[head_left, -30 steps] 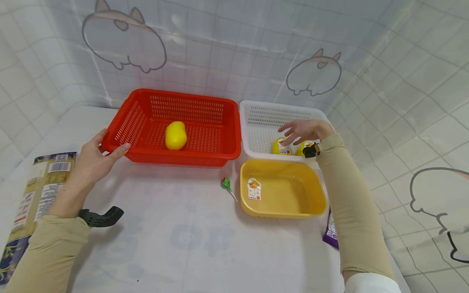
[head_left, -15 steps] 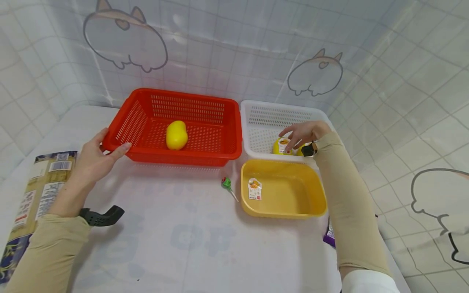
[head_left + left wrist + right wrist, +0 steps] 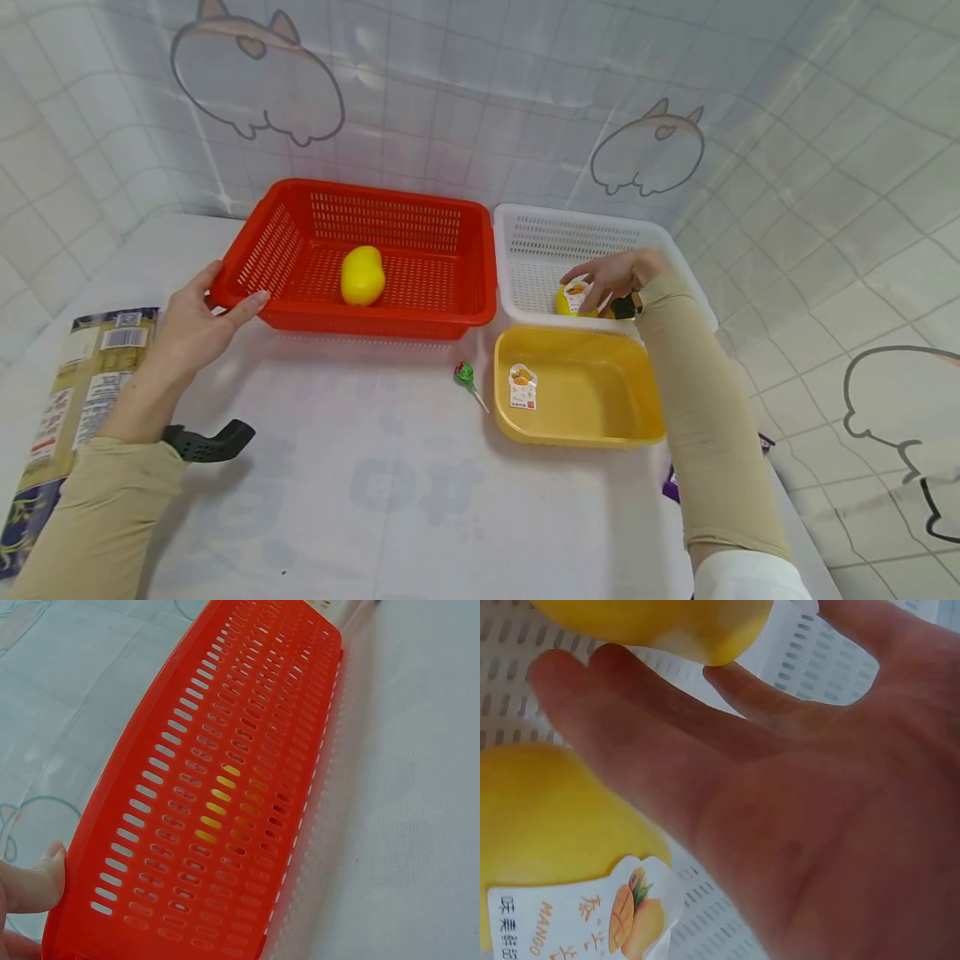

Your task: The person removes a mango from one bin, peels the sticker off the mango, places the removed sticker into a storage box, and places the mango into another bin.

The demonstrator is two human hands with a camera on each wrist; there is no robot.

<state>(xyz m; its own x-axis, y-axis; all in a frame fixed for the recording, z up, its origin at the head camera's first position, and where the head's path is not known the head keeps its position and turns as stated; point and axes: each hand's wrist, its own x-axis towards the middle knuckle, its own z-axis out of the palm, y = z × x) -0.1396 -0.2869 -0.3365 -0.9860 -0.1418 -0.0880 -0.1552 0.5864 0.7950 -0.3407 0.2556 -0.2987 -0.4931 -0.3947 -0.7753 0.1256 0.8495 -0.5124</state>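
My left hand [image 3: 197, 321] grips the left front corner of a red slotted basket [image 3: 378, 323], thumb on the near rim. One yellow mango [image 3: 363, 276] lies in that basket. In the white basket [image 3: 525, 229] to the right, my right hand [image 3: 613, 277] curls over a mango [image 3: 567, 302] with a white label, thumb on its near side. A second labelled mango [image 3: 547, 817] sits close by in the right wrist view. It is mostly hidden under the wrist in the head view.
A yellow plastic tub [image 3: 581, 392] bearing a mango label stands before the white basket. Left of it lies a green-wrapped lollipop [image 3: 467, 379]. A long beige and blue packet [image 3: 90, 400] lies at far left, and a purple packet [image 3: 671, 485] is partly under the right arm.
The right hand has come down onto the left mango in the white basket and its fingers have closed around it. The left hand keeps its hold on the red basket.
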